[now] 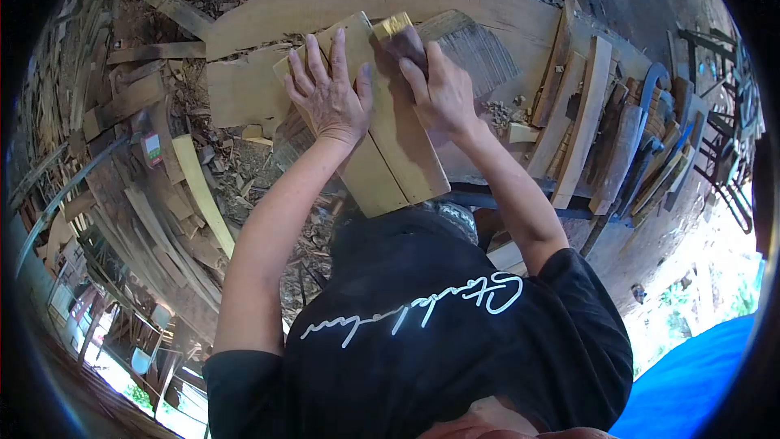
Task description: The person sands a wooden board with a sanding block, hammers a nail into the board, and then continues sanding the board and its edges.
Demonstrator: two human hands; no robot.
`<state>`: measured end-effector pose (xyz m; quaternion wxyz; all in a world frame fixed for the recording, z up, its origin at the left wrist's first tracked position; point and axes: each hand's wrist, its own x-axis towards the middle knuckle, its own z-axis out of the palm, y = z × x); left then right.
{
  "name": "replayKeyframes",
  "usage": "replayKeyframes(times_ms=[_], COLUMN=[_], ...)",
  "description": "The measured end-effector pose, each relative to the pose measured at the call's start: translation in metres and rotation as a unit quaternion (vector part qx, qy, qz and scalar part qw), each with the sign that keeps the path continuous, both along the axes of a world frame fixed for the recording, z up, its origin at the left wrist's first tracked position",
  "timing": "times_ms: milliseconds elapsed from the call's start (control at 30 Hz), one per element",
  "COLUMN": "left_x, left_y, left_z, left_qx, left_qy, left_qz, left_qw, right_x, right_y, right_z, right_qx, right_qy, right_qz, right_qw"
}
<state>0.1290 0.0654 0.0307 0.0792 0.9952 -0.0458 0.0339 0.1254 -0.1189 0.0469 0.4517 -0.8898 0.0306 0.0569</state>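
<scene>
Two pale wooden boards (398, 154) lie side by side, slanting from the top centre toward me. My left hand (329, 97) presses flat on the left board, fingers spread. My right hand (443, 93) grips a sanding block (400, 35), a yellowish block with a dark abrasive face, pressed on the far end of the right board. A strip of the boards near my chest is uncovered.
A large curved plank (487, 8) forms the work surface behind the boards. A grooved grey pad (479, 45) lies right of the block. Curved wooden pieces (589, 114) stack at the right. Offcuts and shavings (195, 162) cover the left. Blue tarp (699, 382) at lower right.
</scene>
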Motion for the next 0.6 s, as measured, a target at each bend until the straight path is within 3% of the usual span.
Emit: replayKeyframes(times_ms=[200, 400, 500, 600], left_x=[-0.003, -0.001, 0.001, -0.006], left_y=[-0.002, -0.001, -0.002, -0.001], left_z=[0.001, -0.001, -0.005, -0.003], left_qx=[0.001, 0.006, 0.006, 0.009], left_qy=[0.007, 0.003, -0.011, -0.015], left_qz=[0.011, 0.006, 0.005, 0.003], left_qw=[1.0, 1.0, 1.0, 1.0], right_x=[-0.09, 0.0, -0.074, -0.095], right_y=[-0.027, 0.002, -0.027, -0.03], right_z=[0.015, 0.006, 0.007, 0.015], right_qx=[0.029, -0.04, -0.062, -0.037], right_qy=[0.064, -0.02, 0.042, 0.067], right_qz=[0.003, 0.009, 0.064, 0.033], right_qw=[0.998, 0.999, 0.995, 0.997])
